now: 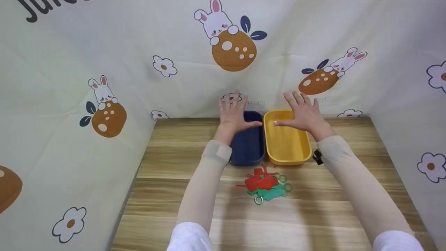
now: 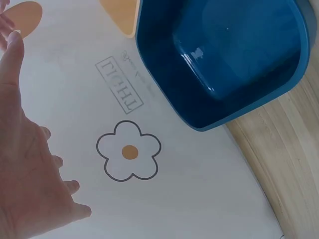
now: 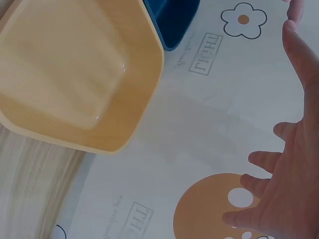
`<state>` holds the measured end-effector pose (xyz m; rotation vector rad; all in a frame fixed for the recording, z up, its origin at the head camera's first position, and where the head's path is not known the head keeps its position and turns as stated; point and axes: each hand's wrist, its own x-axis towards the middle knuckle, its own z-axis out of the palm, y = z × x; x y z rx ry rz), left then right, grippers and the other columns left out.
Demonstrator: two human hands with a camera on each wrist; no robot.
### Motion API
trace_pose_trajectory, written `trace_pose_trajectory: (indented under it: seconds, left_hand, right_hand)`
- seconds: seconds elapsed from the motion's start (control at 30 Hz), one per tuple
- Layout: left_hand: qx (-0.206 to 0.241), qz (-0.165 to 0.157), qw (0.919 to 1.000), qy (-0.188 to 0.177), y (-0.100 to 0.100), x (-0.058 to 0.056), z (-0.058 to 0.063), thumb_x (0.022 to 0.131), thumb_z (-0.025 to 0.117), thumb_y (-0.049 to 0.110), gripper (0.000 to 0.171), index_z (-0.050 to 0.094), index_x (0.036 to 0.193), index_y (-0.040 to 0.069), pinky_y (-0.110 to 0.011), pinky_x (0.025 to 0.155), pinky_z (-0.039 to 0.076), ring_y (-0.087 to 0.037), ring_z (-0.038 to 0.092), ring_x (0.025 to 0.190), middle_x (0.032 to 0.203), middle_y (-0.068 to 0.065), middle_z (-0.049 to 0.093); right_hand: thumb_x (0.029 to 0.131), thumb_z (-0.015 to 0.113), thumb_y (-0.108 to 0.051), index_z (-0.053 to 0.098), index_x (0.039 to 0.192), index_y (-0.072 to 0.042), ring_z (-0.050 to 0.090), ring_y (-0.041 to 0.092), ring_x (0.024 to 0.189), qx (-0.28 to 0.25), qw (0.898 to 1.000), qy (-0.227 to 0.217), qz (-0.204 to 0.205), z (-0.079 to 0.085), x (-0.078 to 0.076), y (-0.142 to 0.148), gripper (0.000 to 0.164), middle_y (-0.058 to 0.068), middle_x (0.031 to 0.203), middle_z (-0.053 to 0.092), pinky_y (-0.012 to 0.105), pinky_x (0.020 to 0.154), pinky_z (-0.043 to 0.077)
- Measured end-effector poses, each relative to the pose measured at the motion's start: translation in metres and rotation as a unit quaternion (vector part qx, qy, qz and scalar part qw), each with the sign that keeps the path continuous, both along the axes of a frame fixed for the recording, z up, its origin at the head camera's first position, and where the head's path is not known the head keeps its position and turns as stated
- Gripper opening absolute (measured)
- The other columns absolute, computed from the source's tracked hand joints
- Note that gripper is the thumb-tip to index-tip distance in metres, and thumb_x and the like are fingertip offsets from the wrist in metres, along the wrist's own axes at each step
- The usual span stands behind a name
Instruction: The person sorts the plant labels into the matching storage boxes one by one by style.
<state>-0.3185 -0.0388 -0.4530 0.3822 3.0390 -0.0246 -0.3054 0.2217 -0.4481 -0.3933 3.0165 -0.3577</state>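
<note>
Fingers spread and holding nothing, my left hand (image 1: 234,116) is raised over the far left part of a dark blue bin (image 1: 248,150). My right hand (image 1: 304,115), likewise spread, is above the far right part of a yellow bin (image 1: 287,146). The bins stand side by side, and no items show inside them. In front of them lies a small pile of red pieces (image 1: 261,182) and green pieces (image 1: 273,192), some with rings on their ends. In the wrist views, the left hand (image 2: 35,174) and right hand (image 3: 284,174) appear beside the bins with nothing in their grasp.
The bins stand on a wood-grain table (image 1: 174,195) near its back edge. A pale cloth (image 1: 129,45) printed with rabbits and flowers hangs behind and along both sides. A small black object (image 1: 317,157) shows beside the right wrist.
</note>
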Motion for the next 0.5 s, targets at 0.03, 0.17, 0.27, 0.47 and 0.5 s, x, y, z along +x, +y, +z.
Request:
trace_pose_trajectory:
  seconds: [0.03, 0.17, 0.27, 0.47, 0.5]
  left_hand:
    - [0.0, 0.0, 1.0, -0.001, -0.0005, -0.0004, -0.0006, 0.071, 0.044, 0.094, 0.119, 0.006, 0.162, 0.028, -0.063, 0.123, 0.003, -0.039, 0.002, 0.156, 0.17, -0.007, -0.003]
    - [-0.003, -0.001, 1.0, -0.004, -0.003, -0.0007, -0.0025, 0.071, 0.044, 0.094, 0.119, 0.005, 0.162, 0.027, -0.062, 0.123, 0.004, -0.037, 0.001, 0.156, 0.17, -0.006, -0.003]
    - [-0.003, 0.0, 1.0, -0.007, -0.0052, -0.0002, -0.0037, 0.072, 0.044, 0.094, 0.119, 0.004, 0.162, 0.027, -0.062, 0.124, 0.004, -0.037, 0.002, 0.156, 0.17, -0.005, -0.004]
    - [-0.004, 0.004, 0.9999, -0.009, -0.0083, -0.0003, -0.0063, 0.072, 0.044, 0.093, 0.119, 0.003, 0.162, 0.027, -0.061, 0.124, 0.003, -0.036, 0.003, 0.157, 0.17, -0.005, -0.004]
    - [-0.003, 0.004, 1.0, -0.008, -0.0087, -0.0005, -0.0068, 0.072, 0.044, 0.093, 0.119, 0.004, 0.162, 0.027, -0.06, 0.124, 0.004, -0.036, 0.004, 0.157, 0.17, -0.005, -0.003]
  right_hand:
    - [0.07, 0.052, -0.091, 0.011, 0.162, -0.021, 0.007, 0.048, 0.152, 0.0, 1.0, -0.003, 0.0, -0.0003, 0.0, 0.0003, 0.122, 0.021, 0.167, 0.012, 0.077, 0.114, 0.003]
    - [0.073, 0.055, -0.086, 0.013, 0.162, -0.02, 0.008, 0.048, 0.152, -0.002, 1.0, -0.005, -0.001, -0.0014, 0.0004, 0.0016, 0.118, 0.021, 0.166, 0.013, 0.076, 0.114, 0.005]
    - [0.076, 0.058, -0.082, 0.014, 0.161, -0.019, 0.01, 0.049, 0.151, -0.002, 1.0, -0.002, 0.0, -0.0019, 0.0012, 0.0026, 0.115, 0.022, 0.166, 0.016, 0.075, 0.115, 0.007]
    - [0.073, 0.054, -0.087, 0.015, 0.161, -0.018, 0.014, 0.05, 0.15, 0.003, 1.0, -0.004, 0.0, -0.0028, 0.0022, 0.0044, 0.118, 0.023, 0.164, 0.02, 0.074, 0.116, 0.008]
    - [0.073, 0.053, -0.088, 0.016, 0.161, -0.018, 0.015, 0.049, 0.15, 0.004, 1.0, -0.002, -0.001, -0.003, 0.0025, 0.0049, 0.119, 0.023, 0.164, 0.021, 0.074, 0.116, 0.009]
